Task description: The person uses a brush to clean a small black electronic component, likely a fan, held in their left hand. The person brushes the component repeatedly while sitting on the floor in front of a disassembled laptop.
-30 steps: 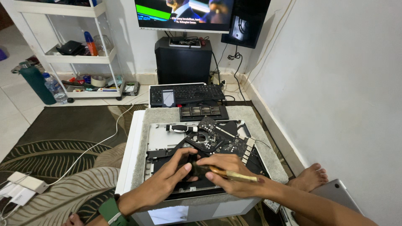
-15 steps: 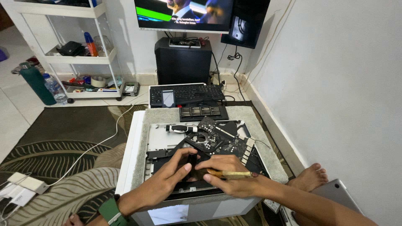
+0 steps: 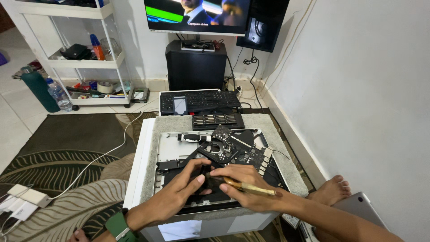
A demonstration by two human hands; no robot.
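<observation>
Working on the opened laptop [image 3: 210, 157] sitting on the grey mat over my little white worktop [image 3: 139, 157]. Bottom cover is off and the guts are facing up. The logic board [image 3: 237, 150] with its fan sits toward the far right of the laptop, and the bit I'm on is the black battery area [image 3: 206, 188] at the near edge, right under my fingers.

My left hand [image 3: 186, 186] is pressed down flat-ish on the black part, fingers spread, thumb tucked near the middle, not gripping anything, just pinning it. My right hand [image 3: 244, 186] is closed around a gold-coloured driver [image 3: 251, 188], shaft lying along my fingers and pointing away to the right of the laptop. The working tip is hidden under my fingers, so I can't tell you exactly what it's sitting in.

What I reckon matters here: keep the left hand as the anchor so nothing slides, and keep the driver square to whatever it's in. Light downward pressure, slow turns, no levering against the board. Also don't poke the black cell with the tip, that's the one bit I'd really not want to puncture.

The bit tray [image 3: 218, 120] is just beyond the laptop, with the keyboard [image 3: 199, 101] past that, so both are easy to reach.
</observation>
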